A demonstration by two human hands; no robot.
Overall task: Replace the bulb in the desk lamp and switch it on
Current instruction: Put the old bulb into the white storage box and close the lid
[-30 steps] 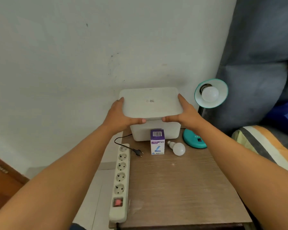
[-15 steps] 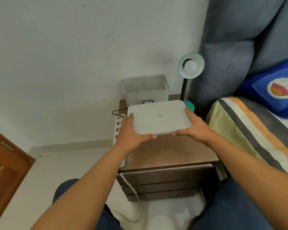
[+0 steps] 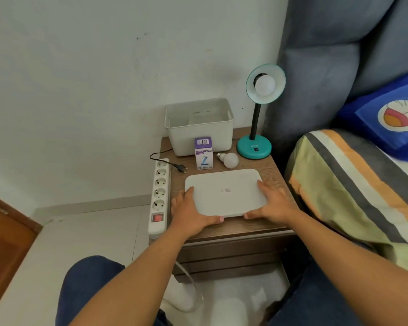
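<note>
The worktop now carries the lid, lifted off the box a second ago; left hand and right hand grasp its sides, fingers curled under; the lamp stands behind, its plug unplugged; the spare bulb lies free, ready for swapping.

A home bedroom.
At the frame's right, a striped-sheeted bed, grey padded headboard and blue cartoon pillow beside a wooden desk.
</note>
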